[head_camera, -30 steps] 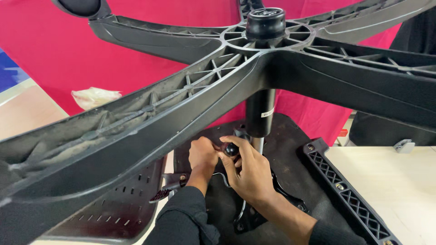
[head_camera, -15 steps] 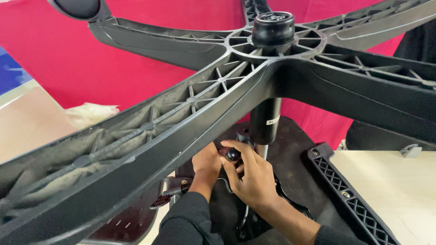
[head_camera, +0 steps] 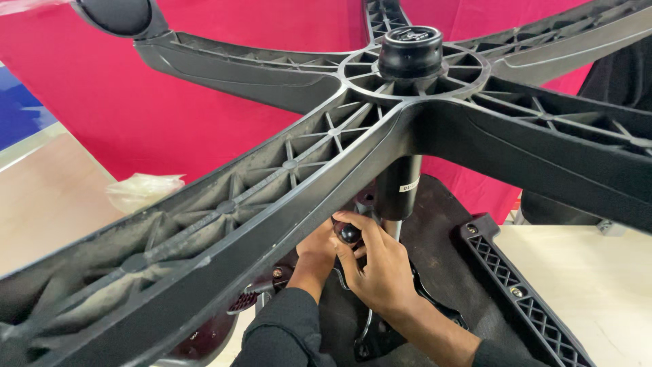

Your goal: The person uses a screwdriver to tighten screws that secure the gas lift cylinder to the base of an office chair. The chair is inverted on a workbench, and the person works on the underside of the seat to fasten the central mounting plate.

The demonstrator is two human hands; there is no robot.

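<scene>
Fingers of the right hand (head_camera: 380, 268) pinched the black knob (head_camera: 349, 233); the left hand (head_camera: 318, 248) beside that grip best steadied it, its own grip hidden.

Both hands — left hand (head_camera: 318, 253), right hand (head_camera: 377, 272) — under chair base (head_camera: 285, 170), beside column (head_camera: 399, 185).

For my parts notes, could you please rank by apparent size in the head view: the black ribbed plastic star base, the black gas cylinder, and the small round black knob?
1. Black ribbed plastic star base, nearest the camera
2. Black gas cylinder
3. Small round black knob, between the right hand fingers
</scene>
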